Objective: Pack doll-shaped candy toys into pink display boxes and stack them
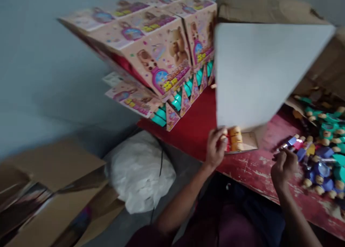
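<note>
2 hands (216, 148) extended forward, curled over red table (253, 168)

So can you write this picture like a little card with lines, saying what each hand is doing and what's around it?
Left hand: gripping the edge of an orange toy pack
Right hand: curled beside a toy pile; anything held is unclear
Above the left hand: white sheet
Table: red, paint worn
Stacked on table: pink toy boxes
On floor: white bag, cardboard boxes
</note>
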{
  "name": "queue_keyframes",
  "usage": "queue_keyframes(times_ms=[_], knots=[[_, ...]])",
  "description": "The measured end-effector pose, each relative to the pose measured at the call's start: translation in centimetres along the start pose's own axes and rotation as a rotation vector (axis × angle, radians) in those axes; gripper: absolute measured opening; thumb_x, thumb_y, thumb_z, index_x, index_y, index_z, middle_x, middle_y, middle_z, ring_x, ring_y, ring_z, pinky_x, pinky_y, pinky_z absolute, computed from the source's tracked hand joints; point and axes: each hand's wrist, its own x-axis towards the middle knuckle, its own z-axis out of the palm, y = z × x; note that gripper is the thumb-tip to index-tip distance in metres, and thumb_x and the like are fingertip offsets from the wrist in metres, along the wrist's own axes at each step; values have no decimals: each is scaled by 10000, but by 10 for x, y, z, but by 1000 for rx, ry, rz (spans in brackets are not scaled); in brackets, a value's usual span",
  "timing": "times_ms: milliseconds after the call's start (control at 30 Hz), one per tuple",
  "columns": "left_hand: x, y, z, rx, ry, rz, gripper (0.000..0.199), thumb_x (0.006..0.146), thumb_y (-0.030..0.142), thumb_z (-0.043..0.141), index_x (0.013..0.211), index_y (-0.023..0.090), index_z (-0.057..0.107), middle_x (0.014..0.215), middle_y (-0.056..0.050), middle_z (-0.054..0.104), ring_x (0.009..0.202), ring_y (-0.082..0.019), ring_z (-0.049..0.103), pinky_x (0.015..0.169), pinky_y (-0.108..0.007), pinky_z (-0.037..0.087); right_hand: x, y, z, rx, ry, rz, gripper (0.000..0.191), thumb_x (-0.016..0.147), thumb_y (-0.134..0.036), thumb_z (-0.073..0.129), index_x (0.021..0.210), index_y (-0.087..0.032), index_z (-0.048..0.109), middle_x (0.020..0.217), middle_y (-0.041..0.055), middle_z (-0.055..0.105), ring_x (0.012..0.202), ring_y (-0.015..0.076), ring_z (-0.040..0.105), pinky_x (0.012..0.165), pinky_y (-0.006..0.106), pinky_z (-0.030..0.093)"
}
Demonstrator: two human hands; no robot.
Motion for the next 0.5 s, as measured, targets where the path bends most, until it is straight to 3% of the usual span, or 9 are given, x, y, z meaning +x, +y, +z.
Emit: queue_keyframes(times_ms=[67, 100, 200, 267, 400, 500], knots=[[8, -8, -27, 54, 30, -41, 384, 1012, 387, 583, 1364, 252, 658, 1322, -102, 632, 1239, -231, 617, 1075, -382, 514, 25, 8, 0, -58, 134, 95, 326, 1005, -496, 433, 1152, -241, 574, 945, 109, 637, 764, 290, 637, 690, 478, 537], [14, -13, -40, 94, 44, -59, 390, 1006, 408, 591, 1352, 244, 667, 1318, -102, 642, 1235, -236, 621, 1075, -383, 514, 38, 13, 5, -97, 115, 128, 338, 987, -504, 463, 1077, -214, 611, 931, 120, 663, 785, 289, 650, 725, 468, 545], [32, -23, -76, 232, 71, -82, 423, 990, 465, 600, 1325, 222, 688, 1315, -103, 670, 1234, -251, 630, 1114, -411, 488, 75, 22, 39, -198, -99, 212, 381, 973, -473, 434, 1023, -173, 664, 976, 152, 717, 884, 284, 684, 831, 434, 550], [40, -27, -93, 290, 85, -87, 439, 987, 476, 598, 1328, 214, 689, 1337, -105, 678, 1254, -258, 625, 1152, -435, 457, 100, 22, 72, -239, -172, 249, 410, 980, -467, 429, 1106, -162, 672, 1083, 163, 718, 945, 274, 691, 886, 413, 542], [44, -31, -107, 340, 106, -86, 441, 982, 470, 603, 1333, 217, 689, 1378, -105, 674, 1311, -268, 600, 1182, -463, 433, 156, 8, 135, -331, -175, 342, 655, 996, -617, 437, 1434, -133, 503, 1331, 251, 598, 1074, 323, 668, 943, 463, 521], [42, -35, -105, 341, 118, -95, 426, 985, 457, 601, 1339, 236, 687, 1373, -96, 681, 1325, -263, 596, 1194, -475, 424, 190, 1, 157, -402, -220, 413, 791, 965, -688, 479, 1468, -80, 428, 1335, 302, 550, 1079, 344, 659, 912, 474, 529]])
